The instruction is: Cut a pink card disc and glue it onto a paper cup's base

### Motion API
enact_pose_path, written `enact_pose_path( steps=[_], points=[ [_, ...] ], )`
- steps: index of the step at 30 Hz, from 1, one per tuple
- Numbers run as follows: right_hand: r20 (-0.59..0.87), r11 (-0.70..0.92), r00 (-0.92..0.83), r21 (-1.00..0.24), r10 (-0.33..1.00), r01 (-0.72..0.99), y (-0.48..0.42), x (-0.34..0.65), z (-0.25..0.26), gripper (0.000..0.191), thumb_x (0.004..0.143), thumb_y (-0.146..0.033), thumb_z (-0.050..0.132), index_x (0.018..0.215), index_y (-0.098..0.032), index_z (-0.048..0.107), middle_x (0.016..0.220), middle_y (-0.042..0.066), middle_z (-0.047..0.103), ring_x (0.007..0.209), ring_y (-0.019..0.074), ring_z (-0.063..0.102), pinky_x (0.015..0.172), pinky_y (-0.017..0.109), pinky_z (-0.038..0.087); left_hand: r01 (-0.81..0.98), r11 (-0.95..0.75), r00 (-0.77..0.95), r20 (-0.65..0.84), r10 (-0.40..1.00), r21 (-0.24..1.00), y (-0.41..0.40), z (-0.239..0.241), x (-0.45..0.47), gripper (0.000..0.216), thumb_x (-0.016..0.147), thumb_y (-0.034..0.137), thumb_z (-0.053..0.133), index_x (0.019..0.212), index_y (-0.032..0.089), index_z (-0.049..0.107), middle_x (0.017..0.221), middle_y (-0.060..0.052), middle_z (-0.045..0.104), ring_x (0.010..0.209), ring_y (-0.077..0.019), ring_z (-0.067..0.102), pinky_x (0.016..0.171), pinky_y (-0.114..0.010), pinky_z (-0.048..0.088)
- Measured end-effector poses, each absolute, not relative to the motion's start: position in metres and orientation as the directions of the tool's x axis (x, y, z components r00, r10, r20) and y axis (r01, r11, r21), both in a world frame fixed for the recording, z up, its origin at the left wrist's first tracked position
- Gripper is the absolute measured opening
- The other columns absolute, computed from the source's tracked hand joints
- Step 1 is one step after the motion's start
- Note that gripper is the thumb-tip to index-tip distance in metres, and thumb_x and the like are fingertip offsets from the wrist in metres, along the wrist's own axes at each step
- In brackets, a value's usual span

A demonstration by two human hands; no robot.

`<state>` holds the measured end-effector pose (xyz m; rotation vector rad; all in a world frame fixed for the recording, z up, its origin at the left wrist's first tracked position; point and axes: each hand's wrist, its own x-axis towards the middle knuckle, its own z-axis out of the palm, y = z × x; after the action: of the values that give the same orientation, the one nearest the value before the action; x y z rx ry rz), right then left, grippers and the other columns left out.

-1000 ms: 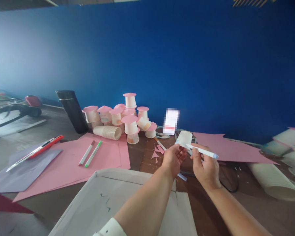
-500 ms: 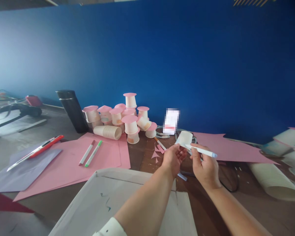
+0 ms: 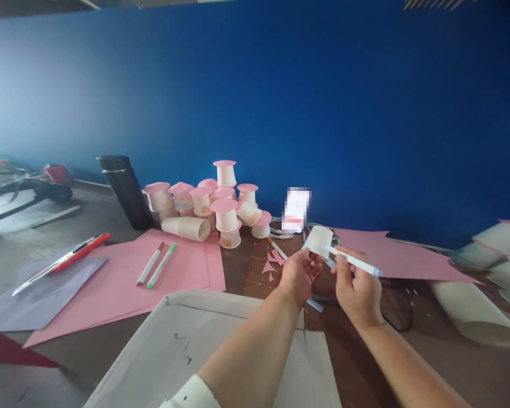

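A white paper cup [image 3: 320, 239] rests in my left hand [image 3: 298, 276], tilted, with the fingers closed around its lower side. My right hand [image 3: 358, 292] grips a white marker with a light blue end [image 3: 359, 263]. The marker's tip is at the cup's right edge; whether it touches, I cannot tell. Behind and left of the hands, several paper cups topped with pink paper discs [image 3: 226, 216] stand stacked in a group. Small pink paper scraps [image 3: 270, 266] and a brown-ended marker [image 3: 276, 247] lie just left of my left hand.
Pink sheets [image 3: 123, 283] hold a red-brown marker [image 3: 150, 264], a green marker [image 3: 161, 266] and a red utility knife [image 3: 74, 256]. A black flask [image 3: 125, 192] stands behind them. A nested cup stack [image 3: 187, 228] lies sideways; another [image 3: 476, 314] lies right. A white board [image 3: 174, 362] is in front.
My right hand has shifted slightly to the right with the marker, and the marker's tip has moved toward the cup's right edge. My left hand and the cup have barely moved.
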<state>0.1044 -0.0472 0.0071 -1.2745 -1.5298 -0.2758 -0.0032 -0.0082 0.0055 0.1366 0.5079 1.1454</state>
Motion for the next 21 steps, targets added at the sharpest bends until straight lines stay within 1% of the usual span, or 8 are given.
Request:
enact_pose_path(
  steps=[5, 13, 18, 21],
  points=[
    [0.81, 0.396, 0.13, -0.411, 0.572, 0.821, -0.0475, 0.1041, 0.0075, 0.025, 0.096, -0.03, 0.048, 0.104, -0.013, 0.063, 0.086, 0.01, 0.069, 0.055, 0.0142, 0.064, 0.057, 0.027, 0.051, -0.833, 0.422, 0.318, -0.314, 0.895, 0.359, -0.0082, 0.0076, -0.0036, 0.012, 0.087, 0.014, 0.055, 0.082, 0.008, 0.064, 0.075, -0.007, 0.064, 0.064, -0.0106, 0.065, 0.06, -0.019, 0.052],
    [0.802, 0.384, 0.128, -0.411, 0.583, 0.827, -0.0464, 0.1051, 0.0045, 0.024, 0.096, -0.03, 0.048, 0.104, -0.014, 0.064, 0.092, 0.011, 0.071, 0.057, 0.0145, 0.065, 0.059, 0.028, 0.051, -0.826, 0.433, 0.328, -0.316, 0.89, 0.36, -0.008, 0.0068, -0.0033, 0.012, 0.088, 0.016, 0.055, 0.082, 0.009, 0.064, 0.074, -0.007, 0.064, 0.064, -0.0109, 0.064, 0.061, -0.019, 0.051],
    [0.8, 0.375, 0.128, -0.408, 0.587, 0.832, -0.0462, 0.106, 0.0033, 0.025, 0.096, -0.032, 0.048, 0.105, -0.014, 0.064, 0.094, 0.012, 0.071, 0.06, 0.0168, 0.066, 0.062, 0.03, 0.053, -0.826, 0.436, 0.338, -0.304, 0.891, 0.358, -0.0071, 0.0051, -0.0032, 0.013, 0.088, 0.016, 0.055, 0.083, 0.009, 0.064, 0.074, -0.007, 0.065, 0.063, -0.0109, 0.064, 0.06, -0.019, 0.051],
    [0.793, 0.373, 0.133, -0.419, 0.595, 0.828, -0.0462, 0.1065, 0.0024, 0.026, 0.096, -0.032, 0.048, 0.106, -0.015, 0.063, 0.096, 0.013, 0.071, 0.062, 0.0175, 0.067, 0.061, 0.03, 0.053, -0.826, 0.426, 0.337, -0.284, 0.898, 0.37, -0.0064, 0.0026, -0.0025, 0.013, 0.088, 0.018, 0.056, 0.085, 0.009, 0.065, 0.077, -0.008, 0.066, 0.066, -0.0114, 0.065, 0.061, -0.019, 0.051]
  ],
)
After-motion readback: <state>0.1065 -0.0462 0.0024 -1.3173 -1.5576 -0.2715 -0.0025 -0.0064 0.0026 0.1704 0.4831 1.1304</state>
